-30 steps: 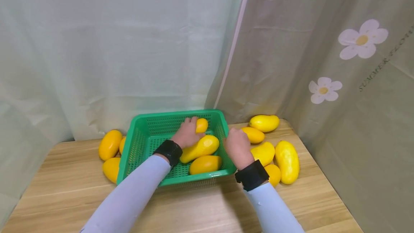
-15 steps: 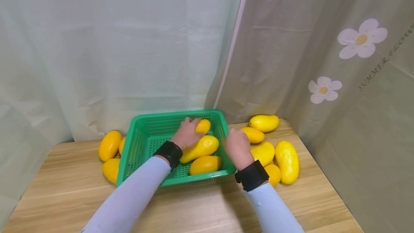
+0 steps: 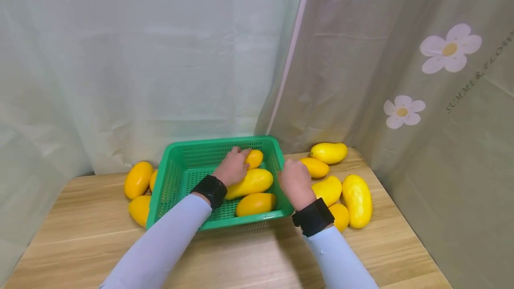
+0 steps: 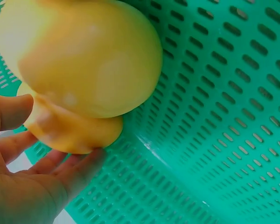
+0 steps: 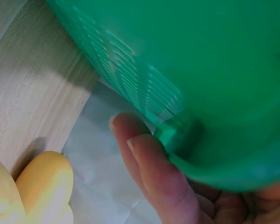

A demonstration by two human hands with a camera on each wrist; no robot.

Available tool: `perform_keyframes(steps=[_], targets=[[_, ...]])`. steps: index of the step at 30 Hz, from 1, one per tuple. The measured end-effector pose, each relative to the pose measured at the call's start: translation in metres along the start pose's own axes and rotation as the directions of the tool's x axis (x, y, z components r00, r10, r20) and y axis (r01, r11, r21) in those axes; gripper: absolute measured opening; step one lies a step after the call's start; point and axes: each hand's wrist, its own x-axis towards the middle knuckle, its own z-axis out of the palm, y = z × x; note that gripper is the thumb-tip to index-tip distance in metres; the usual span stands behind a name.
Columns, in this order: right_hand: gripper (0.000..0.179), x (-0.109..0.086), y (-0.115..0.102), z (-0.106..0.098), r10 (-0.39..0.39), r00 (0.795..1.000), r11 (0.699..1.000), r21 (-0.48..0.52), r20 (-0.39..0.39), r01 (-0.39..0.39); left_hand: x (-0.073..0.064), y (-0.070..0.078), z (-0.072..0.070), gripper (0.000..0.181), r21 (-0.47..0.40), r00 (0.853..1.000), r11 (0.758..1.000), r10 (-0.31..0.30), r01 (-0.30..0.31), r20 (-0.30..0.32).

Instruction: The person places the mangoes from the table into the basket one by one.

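In the head view, my left hand (image 3: 232, 167) is inside a green plastic basket (image 3: 217, 223), at the left end of the far yellow mango (image 3: 255, 158). Thumb and fingers lie on either side of that mango, and the left wrist view shows fingertips against the orange-yellow fruit (image 4: 79, 133). A longer mango (image 3: 254, 181) and a more orange one (image 3: 256, 204) lie nearer me in the basket. My right hand (image 3: 296, 183) grips the basket's right rim; its fingers curl at the rim (image 5: 214, 175) in the right wrist view, with part of the hand hidden behind it.
Several mangoes (image 3: 357, 200) lie on the wooden table (image 3: 241, 258) right of the basket, close to my right hand. More mangoes (image 3: 138, 179) sit against its left side. A pale curtain (image 3: 160, 66) hangs behind the table, and a flowered one (image 3: 433, 155) along the right.
The far mango in the basket has shifted slightly right and toward me, with the left fingers now at its left end. The middle mango has turned a little. The right hand stays on the rim.
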Motion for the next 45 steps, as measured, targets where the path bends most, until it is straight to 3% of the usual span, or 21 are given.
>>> perform_keyframes(steps=[5, 10, 18, 30, 39, 45], targets=[[0.025, 0.000, 0.000, -0.001, 0.010, 1.000, 1.000, 0.017, 0.011, -0.010, -0.005, 0.004, -0.010, 0.047, -0.033, 0.999, 0.999, 0.027, -0.026, 0.018], [0.025, 0.000, 0.002, 0.000, 0.011, 1.000, 1.000, 0.019, 0.029, -0.012, -0.014, 0.011, -0.029, 0.044, -0.060, 0.997, 0.996, 0.072, -0.072, 0.005], [0.025, 0.000, 0.003, 0.001, 0.023, 0.998, 0.999, 0.035, 0.051, -0.024, -0.037, 0.006, -0.063, 0.048, -0.085, 0.997, 0.994, 0.065, -0.069, -0.053], [0.027, 0.001, 0.005, 0.004, 0.033, 0.996, 0.999, 0.010, 0.086, -0.034, -0.085, -0.042, -0.112, 0.055, -0.144, 0.975, 0.989, -0.065, 0.035, -0.210], [0.025, 0.001, 0.003, 0.001, 0.046, 0.996, 0.999, 0.018, 0.075, -0.047, -0.126, -0.090, -0.124, 0.055, -0.139, 0.933, 0.983, -0.163, 0.124, -0.322], [0.026, 0.001, -0.001, -0.002, 0.044, 0.996, 0.999, 0.022, 0.076, -0.046, -0.149, -0.117, -0.121, 0.059, -0.181, 0.911, 0.961, -0.257, 0.208, -0.322]])
